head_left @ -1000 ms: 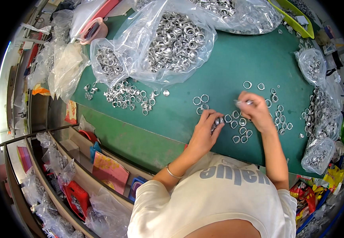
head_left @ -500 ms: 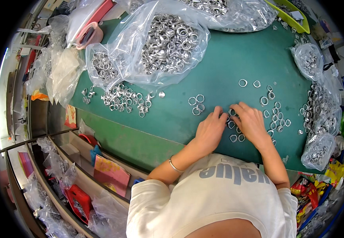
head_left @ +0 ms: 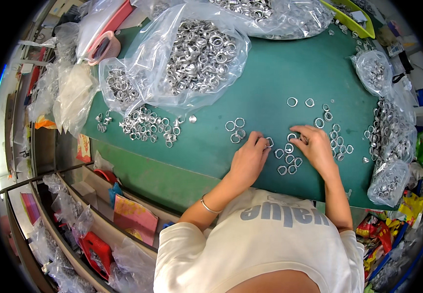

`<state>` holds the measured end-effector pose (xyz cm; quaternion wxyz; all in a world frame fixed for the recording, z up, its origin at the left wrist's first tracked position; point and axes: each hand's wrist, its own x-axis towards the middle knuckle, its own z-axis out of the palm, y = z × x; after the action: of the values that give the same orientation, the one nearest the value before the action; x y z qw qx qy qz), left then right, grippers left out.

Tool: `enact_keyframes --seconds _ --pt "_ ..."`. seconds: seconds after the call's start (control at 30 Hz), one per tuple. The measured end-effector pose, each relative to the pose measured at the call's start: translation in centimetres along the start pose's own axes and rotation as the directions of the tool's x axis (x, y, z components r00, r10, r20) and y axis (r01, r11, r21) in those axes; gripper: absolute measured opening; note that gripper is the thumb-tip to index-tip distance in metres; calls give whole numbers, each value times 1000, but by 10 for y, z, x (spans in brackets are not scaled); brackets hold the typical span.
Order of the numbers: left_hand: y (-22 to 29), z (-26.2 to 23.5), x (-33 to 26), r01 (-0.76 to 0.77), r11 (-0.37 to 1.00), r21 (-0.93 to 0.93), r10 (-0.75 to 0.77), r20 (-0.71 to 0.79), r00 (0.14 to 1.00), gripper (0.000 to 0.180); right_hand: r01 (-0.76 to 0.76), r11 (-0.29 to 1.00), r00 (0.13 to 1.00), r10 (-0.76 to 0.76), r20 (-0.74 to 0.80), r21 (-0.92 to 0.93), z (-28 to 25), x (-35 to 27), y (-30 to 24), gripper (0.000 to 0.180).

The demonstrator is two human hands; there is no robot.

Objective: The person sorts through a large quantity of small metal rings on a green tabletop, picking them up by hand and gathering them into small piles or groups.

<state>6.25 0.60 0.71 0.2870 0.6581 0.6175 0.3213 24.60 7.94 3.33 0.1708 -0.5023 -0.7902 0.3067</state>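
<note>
My left hand [head_left: 248, 160] pinches a silver metal ring [head_left: 270, 142] at its fingertips, just above the green tabletop. To the right, my right hand [head_left: 316, 148] has its thumb and forefinger closed about another silver ring [head_left: 291, 137]. Between and in front of my hands lies a loose group of rings [head_left: 289, 159], several of them flat on the table. A small cluster of rings [head_left: 235, 130] sits beyond my left hand. More rings [head_left: 338, 141] are scattered to the right of my right hand.
A large clear plastic bag [head_left: 240, 58] heaped with rings stands at the back left, with a loose pile [head_left: 148, 124] before it. Bagged rings [head_left: 389, 132] line the right edge. A yellow-green tray [head_left: 355, 22] stands far right; open drawers [head_left: 94, 195] lie below left.
My hands have moved apart, the left one shifting left with a ring at its fingertips. More of the rings between them now show. The whole view has shifted slightly.
</note>
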Motion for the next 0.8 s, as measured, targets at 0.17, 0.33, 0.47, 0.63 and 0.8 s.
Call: enact_keyframes --seconds 0.17,0.33,0.47,0.63,0.8 --pt "7 -4 -2 23 991 -133 -23 2 1000 14 -63 941 997 74 -22 332 2 -3 14 11" --pt "14 -5 -2 10 981 -195 -3 38 999 14 -186 -19 970 155 186 982 -24 -9 14 20" --pt "20 -2 -2 5 987 -163 15 121 992 13 -305 159 925 284 253 939 -20 -27 34 20" --pt "20 7 -5 -41 996 -74 51 146 988 16 -63 984 983 33 -183 -165 -4 -36 10 27" --pt "19 7 -1 -140 990 -22 142 156 977 19 -157 969 983 172 -65 190 -4 -33 19 24"
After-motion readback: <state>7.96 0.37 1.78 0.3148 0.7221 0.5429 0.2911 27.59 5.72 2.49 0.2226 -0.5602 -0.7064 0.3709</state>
